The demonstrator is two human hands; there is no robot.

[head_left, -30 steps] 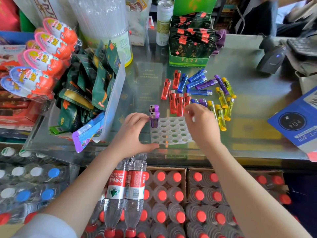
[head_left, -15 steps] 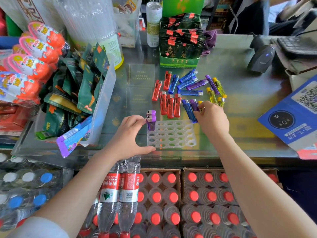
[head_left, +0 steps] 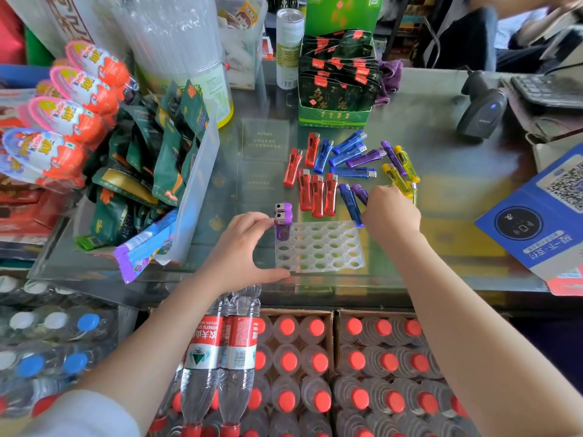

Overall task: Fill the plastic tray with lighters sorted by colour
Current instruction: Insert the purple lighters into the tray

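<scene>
A white plastic tray [head_left: 318, 247] with rows of round holes lies near the counter's front edge. Two purple lighters [head_left: 283, 222] stand in its far left corner. My left hand [head_left: 243, 250] grips the tray's left side, thumb at the near corner and fingers by the standing lighters. Beyond the tray lie loose red lighters [head_left: 317, 190], blue lighters [head_left: 344, 152], purple lighters [head_left: 366, 157] and yellow lighters [head_left: 403, 165]. My right hand [head_left: 389, 212] is just past the tray's far right corner, its curled fingers on a loose purple lighter [head_left: 359, 192] beside a blue one [head_left: 348, 203].
A green box of tea packets [head_left: 337, 89] stands behind the lighters. A barcode scanner [head_left: 479, 111] and a blue QR sign [head_left: 542, 216] are on the right. A clear bin of snack packets [head_left: 151, 171] is on the left. Bottle crates [head_left: 315, 357] sit below the counter.
My right hand has moved from over the tray's far right corner out to the loose purple and blue lighters. My left hand has stayed on the tray's left side.
</scene>
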